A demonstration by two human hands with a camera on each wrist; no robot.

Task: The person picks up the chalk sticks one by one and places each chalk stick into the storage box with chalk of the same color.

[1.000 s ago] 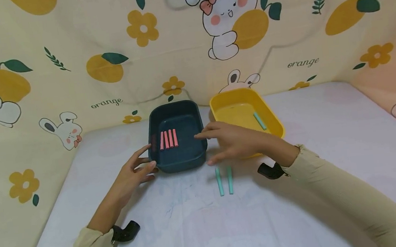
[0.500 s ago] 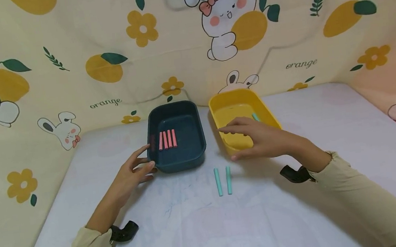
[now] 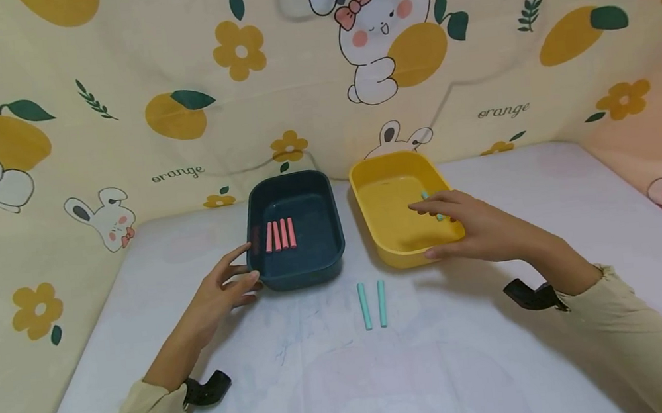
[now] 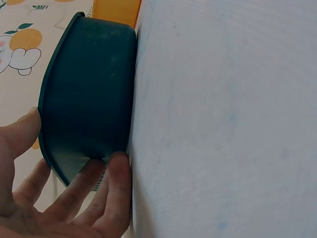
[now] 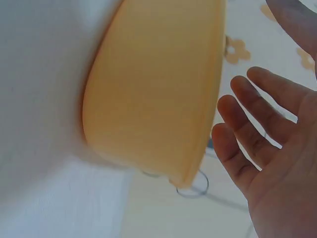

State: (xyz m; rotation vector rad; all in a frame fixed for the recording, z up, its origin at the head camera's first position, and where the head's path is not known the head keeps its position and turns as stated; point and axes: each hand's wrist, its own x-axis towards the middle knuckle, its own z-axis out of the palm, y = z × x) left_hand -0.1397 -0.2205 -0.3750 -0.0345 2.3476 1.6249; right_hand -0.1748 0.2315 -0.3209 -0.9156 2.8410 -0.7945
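beneath the left hand [image 3: 219,292] and the right hand [image 3: 476,227] spreads the pale worktop [image 3: 325,393]. against the left fingers stands the dark blue tray [image 3: 299,281]; below the right fingers and reaching past them stands the yellow tray [image 3: 405,261]. the left hand seems to serve as a steadying touch: its thumb meets the rim while the other fingers, spread apart, rest on the outer wall. that is best done lightly, i judge, since a hard push could slide the tray. the right fingers hang wide at the yellow tray's near right corner, thumb well apart from the index, holding nothing; whether any of them touches the rim i cannot tell. a little clearance there should avoid knocking it. to the right of the left fingers, inside the dark blue tray, four pink sticks [image 3: 284,234] lie side by side. nearer the body than the right fingers, two green sticks [image 3: 364,306] lie apart on bare cloth. partly hidden behind the right fingers, one green stick [image 3: 425,195] lies in the yellow tray. for anything so thin, a narrow pinch at its middle would probably suit best.
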